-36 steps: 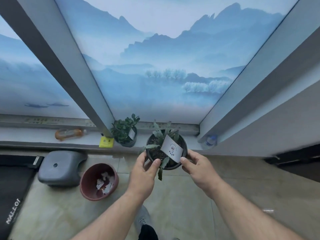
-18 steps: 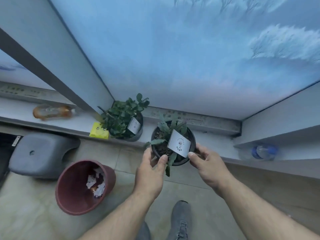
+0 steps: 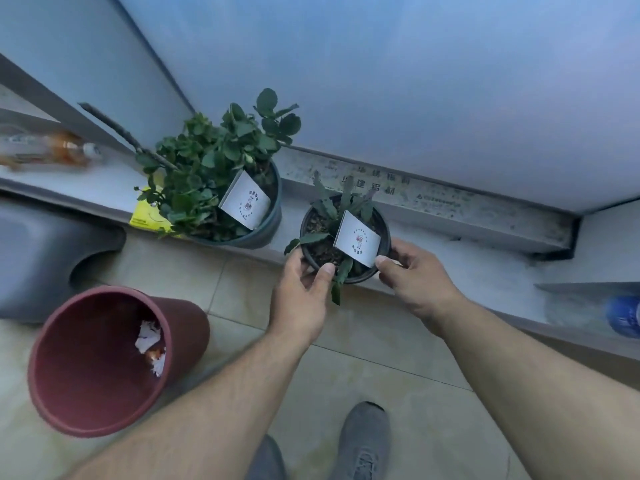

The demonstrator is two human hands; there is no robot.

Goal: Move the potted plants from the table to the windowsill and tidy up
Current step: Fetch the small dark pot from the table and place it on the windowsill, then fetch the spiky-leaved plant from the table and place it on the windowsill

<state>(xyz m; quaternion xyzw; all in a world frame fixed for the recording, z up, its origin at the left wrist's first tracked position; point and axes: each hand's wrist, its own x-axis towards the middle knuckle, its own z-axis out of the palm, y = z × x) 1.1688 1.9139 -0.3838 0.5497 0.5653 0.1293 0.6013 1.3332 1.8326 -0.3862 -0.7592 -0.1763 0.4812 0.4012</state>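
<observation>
Dim, cool bluish light comes through the frosted window, soft and even, with only faint shadows on the floor. There is no glare. The wide lens bends the sill and frame lines at the edges. The bottle at far left is smeared by blur; the middle is fairly sharp.

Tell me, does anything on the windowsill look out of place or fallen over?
Yes. A plastic bottle with orange liquid lies on its side at the far left of the windowsill, blurred. A yellow note hangs over the sill's edge beside the leafy plant.
</observation>
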